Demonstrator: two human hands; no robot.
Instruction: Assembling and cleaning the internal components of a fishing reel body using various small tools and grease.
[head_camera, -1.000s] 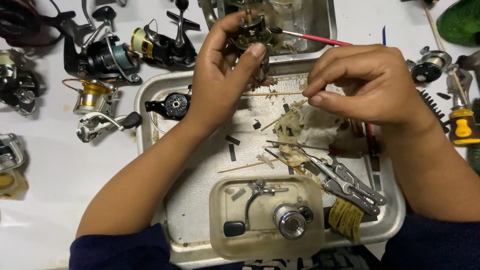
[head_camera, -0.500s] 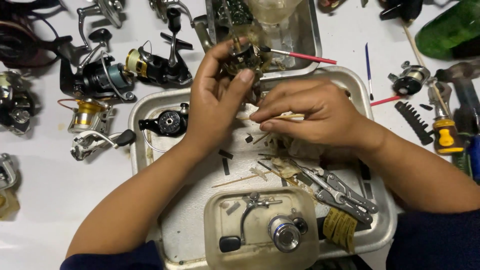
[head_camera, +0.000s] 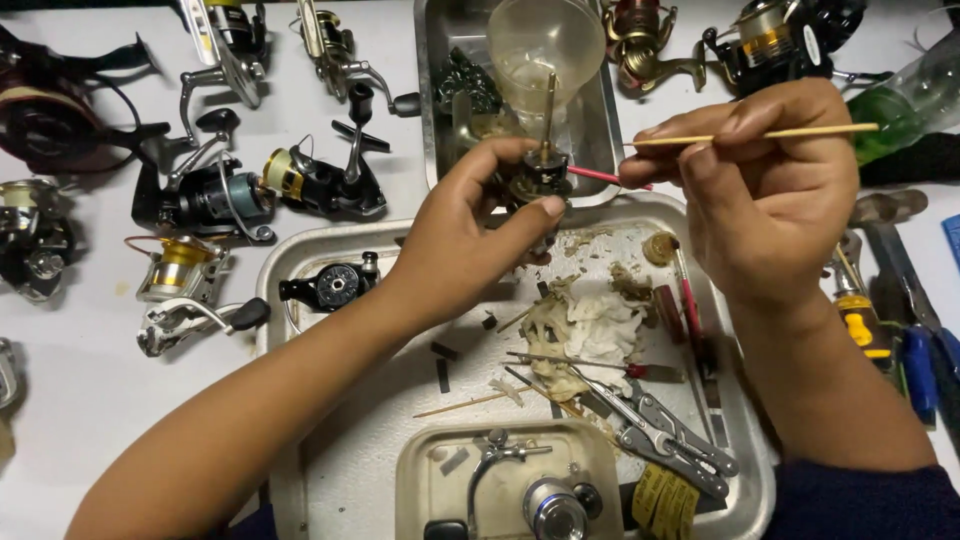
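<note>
My left hand (head_camera: 470, 235) holds a small dark reel part (head_camera: 541, 175) with a thin shaft standing up from it, raised above the far edge of the metal tray (head_camera: 345, 440). My right hand (head_camera: 765, 195) pinches a thin wooden stick (head_camera: 800, 132) held level, its left tip close to the reel part. Below the hands, a dirty white rag (head_camera: 590, 330), grey pliers (head_camera: 665, 435), a red-handled brush (head_camera: 688, 300) and loose wooden sticks lie on the tray.
A clear lidded box (head_camera: 510, 480) with reel parts sits at the tray's near edge. Behind stands a second metal tray (head_camera: 432, 100) with a plastic funnel (head_camera: 545, 45). Several fishing reels (head_camera: 215, 195) lie at the left and back. Screwdrivers (head_camera: 860, 320) and a green bottle (head_camera: 900, 100) are on the right.
Both hands have lifted off the tray toward the far edge. The right hand has raised the wooden stick and turned it level; the left hand still holds the reel part.
</note>
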